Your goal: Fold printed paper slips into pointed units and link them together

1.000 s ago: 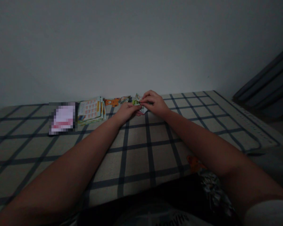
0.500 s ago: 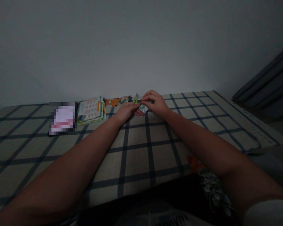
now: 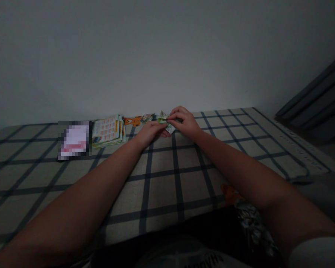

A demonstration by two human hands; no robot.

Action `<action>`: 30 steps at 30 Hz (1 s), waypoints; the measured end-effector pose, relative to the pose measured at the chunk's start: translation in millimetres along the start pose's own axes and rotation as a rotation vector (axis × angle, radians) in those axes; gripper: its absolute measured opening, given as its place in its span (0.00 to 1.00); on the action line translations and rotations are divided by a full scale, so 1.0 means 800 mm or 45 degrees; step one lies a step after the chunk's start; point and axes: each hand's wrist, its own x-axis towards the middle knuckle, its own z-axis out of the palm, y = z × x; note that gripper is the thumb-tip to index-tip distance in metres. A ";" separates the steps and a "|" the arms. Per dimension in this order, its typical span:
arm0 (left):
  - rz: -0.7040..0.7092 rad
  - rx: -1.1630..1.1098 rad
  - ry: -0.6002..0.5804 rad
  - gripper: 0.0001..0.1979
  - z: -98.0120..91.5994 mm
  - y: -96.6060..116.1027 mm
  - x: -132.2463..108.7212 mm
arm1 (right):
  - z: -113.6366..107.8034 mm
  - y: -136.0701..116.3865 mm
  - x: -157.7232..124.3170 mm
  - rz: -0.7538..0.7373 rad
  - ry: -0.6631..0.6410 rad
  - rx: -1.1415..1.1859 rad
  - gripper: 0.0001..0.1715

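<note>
A small folded piece of printed paper (image 3: 162, 120), green and white with a pointed tip, is held between both hands near the far edge of the checked cloth. My left hand (image 3: 152, 133) grips its left and lower side, thumb on top and fingers beneath. From the right, my right hand (image 3: 184, 121) pinches it between thumb and forefinger. The fingers hide part of the folds. Just left of the paper lies a small folded paper pile (image 3: 149, 118).
A stack of printed sheets (image 3: 107, 130) lies left of my hands, beside a pixelated device (image 3: 75, 140). The checked cloth (image 3: 162, 186) reaches the wall (image 3: 156, 56). Dark curtain folds (image 3: 321, 100) hang at the right. Crumpled papers (image 3: 255, 227) are near my lap.
My hands stay in nearly the same place. The paper between them has shifted slightly, with a little more of its green part showing near my left thumb.
</note>
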 end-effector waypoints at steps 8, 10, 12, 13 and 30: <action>0.104 0.381 0.131 0.15 -0.001 0.000 -0.003 | 0.000 0.007 -0.002 -0.112 -0.061 -0.058 0.05; 0.112 0.322 0.137 0.14 -0.002 -0.001 -0.002 | 0.001 0.006 -0.002 -0.116 -0.091 -0.085 0.08; 0.096 0.300 0.156 0.16 -0.003 -0.002 -0.001 | 0.001 0.005 -0.003 -0.116 -0.101 -0.104 0.11; 0.088 0.284 0.174 0.17 -0.003 -0.003 -0.001 | 0.001 0.004 -0.003 -0.115 -0.091 -0.108 0.13; 0.139 -0.170 0.228 0.22 0.000 -0.012 0.008 | 0.002 0.015 -0.003 -0.122 -0.058 -0.028 0.08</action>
